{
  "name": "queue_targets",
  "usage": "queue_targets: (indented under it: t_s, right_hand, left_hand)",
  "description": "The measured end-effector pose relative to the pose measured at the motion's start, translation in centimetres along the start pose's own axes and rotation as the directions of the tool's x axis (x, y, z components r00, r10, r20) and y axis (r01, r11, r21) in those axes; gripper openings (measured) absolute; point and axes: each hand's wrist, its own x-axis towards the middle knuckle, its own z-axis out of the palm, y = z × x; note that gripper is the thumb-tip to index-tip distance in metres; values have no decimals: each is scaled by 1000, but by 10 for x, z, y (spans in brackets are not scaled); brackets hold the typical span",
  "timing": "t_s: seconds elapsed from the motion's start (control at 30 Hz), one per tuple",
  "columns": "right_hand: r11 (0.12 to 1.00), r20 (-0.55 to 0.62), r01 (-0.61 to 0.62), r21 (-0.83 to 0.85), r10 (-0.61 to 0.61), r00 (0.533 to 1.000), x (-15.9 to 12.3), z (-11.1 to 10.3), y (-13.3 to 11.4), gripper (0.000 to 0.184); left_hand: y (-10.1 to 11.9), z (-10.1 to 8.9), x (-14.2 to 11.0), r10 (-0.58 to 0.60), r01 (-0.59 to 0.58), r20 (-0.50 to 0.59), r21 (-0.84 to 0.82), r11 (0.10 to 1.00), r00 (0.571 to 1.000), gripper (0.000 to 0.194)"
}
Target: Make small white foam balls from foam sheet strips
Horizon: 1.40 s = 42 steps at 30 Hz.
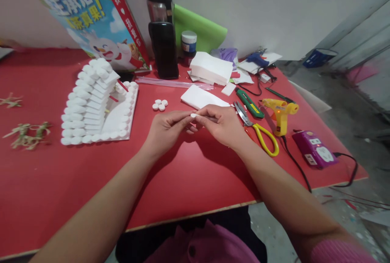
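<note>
Over the red table, my left hand [169, 127] and my right hand [221, 122] meet fingertip to fingertip. Both pinch a small white piece [193, 115], mostly hidden by the fingers. Several white round pieces [160, 105] sit in a little cluster just beyond my left hand. Behind my right hand lies a folded white sheet [202, 98]. Farther left stands a white model [97, 108] with stacked rounded pieces along its sides and a flight of steps. Scissors with yellow handles [265, 137] rest to the right of my right hand.
A green utility knife [250, 103], a yellow glue gun [280, 112] and a purple power box [315, 149] with cords occupy the right side. Behind are a black phone [163, 49], a jar [189, 42] and a colourful box [100, 23]. Woven straw figures [29, 135] lie far left.
</note>
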Motion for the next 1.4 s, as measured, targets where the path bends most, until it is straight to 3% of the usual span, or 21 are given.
queue_targets:
  t_s: [0.13, 0.37, 0.57, 0.67, 0.77, 1.0, 1.23, 1.3, 1.37, 1.4]
  right_hand:
    - [999, -60, -45, -2, 45, 997, 0, 0, -3, 14]
    - [984, -84, 119, -135, -131, 988, -10, 3, -13, 11]
    - [953, 48, 255, -162, -251, 967, -8, -6, -13, 15]
    - [948, 57, 285, -145, -279, 959, -7, -7, -12, 15]
    - [969, 55, 228, -100, -223, 973, -6, -5, -11, 14]
    - [994, -25, 23, -105, -26, 999, -6, 4, -9, 17]
    - [957, -22, 147, -250, -158, 987, -12, 6, -14, 15]
    - [983, -11, 85, -161, -88, 996, -9, 4, -14, 18]
    - [994, 24, -89, 63, 87, 996, -4, 0, -13, 31]
    - [958, 65, -201, 205, 192, 979, -1, -3, -12, 40]
  left_hand:
    - [0, 4, -2, 59, -58, -34, 28, 998, 998, 19]
    - [5, 9, -7, 136, -137, -116, 3, 991, 984, 9]
    - [8, 5, -5, 42, -47, -93, -60, 997, 995, 8]
    - [4, -1, -1, -49, 47, -9, -115, 992, 999, 11]
    - [0, -3, 1, -52, 55, 31, -135, 989, 998, 17]
    - [-2, 3, 0, 84, -81, -117, 30, 996, 990, 12]
    - [3, 3, -2, 65, -64, -138, 16, 998, 988, 13]
    - [3, 3, -2, 59, -58, -124, 9, 998, 991, 12]
    - [3, 2, -1, 34, -33, -106, 6, 999, 994, 13]
    - [2, 1, 0, 17, -16, -95, 10, 1000, 995, 14]
